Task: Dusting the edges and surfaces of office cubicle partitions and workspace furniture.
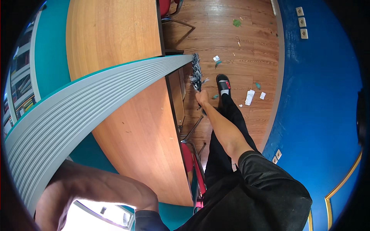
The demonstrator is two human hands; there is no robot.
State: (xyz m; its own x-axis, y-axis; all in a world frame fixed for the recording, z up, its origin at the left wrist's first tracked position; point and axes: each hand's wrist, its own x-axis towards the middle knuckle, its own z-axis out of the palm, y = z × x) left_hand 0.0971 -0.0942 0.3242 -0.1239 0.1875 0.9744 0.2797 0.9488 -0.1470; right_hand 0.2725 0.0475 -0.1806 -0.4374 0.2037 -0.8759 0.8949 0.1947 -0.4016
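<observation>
My right hand (202, 97) is closed around the lower end of a grey and black fluffy duster (196, 69). The duster's fibres lie beside the far end of a ribbed light-grey panel (107, 86) with a teal edge; whether they touch it cannot be told. The panel crosses between two wooden desktops, one above (115, 31) and one below (141, 138) in the picture. My left arm is bent at the lower left, close to the panel's near end, and its hand is out of view.
A red chair (188, 157) stands by the lower desk, another (164, 7) at the top. Crumpled paper (249, 97), a green leaf (237, 23) and small scraps lie on the wood-look floor. A blue wall (318, 86) with sockets (302, 22) runs along the right. Shelves stand far left.
</observation>
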